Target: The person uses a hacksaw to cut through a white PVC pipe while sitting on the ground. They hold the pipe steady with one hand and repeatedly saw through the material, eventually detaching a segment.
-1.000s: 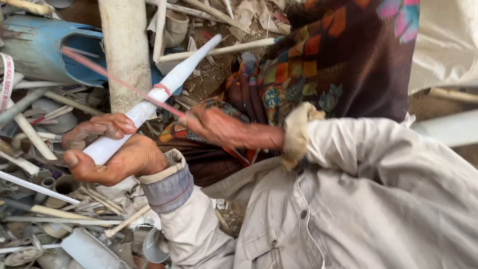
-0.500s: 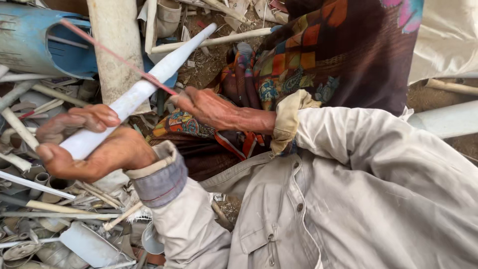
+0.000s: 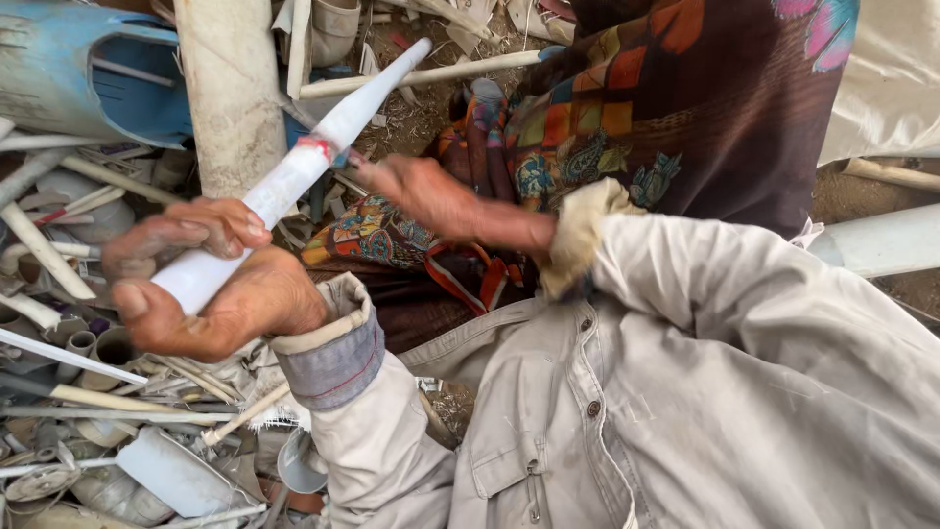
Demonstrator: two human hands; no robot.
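My left hand (image 3: 211,279) grips the thick lower end of a long white tapered tube (image 3: 313,157) that points up and away to the right. A band of red tape (image 3: 318,149) circles the tube about halfway along. My right hand (image 3: 421,196) is at the tube's middle, blurred, with its fingers pinched together by the taped spot. Earlier frames show a thin red strip running from there; now I cannot make it out. Both arms wear pale grey sleeves.
A heap of white pipe offcuts and fittings (image 3: 88,392) lies at the left. A thick white post (image 3: 230,88) and a blue cut drum (image 3: 88,73) stand behind. A dark patterned cloth (image 3: 666,108) covers the middle and right. Another pipe (image 3: 881,240) lies at the right.
The tube and both hands sit higher in the view. The long red strip that ran up left from the tube is no longer visible, and my right hand has moved closer to the taped band.
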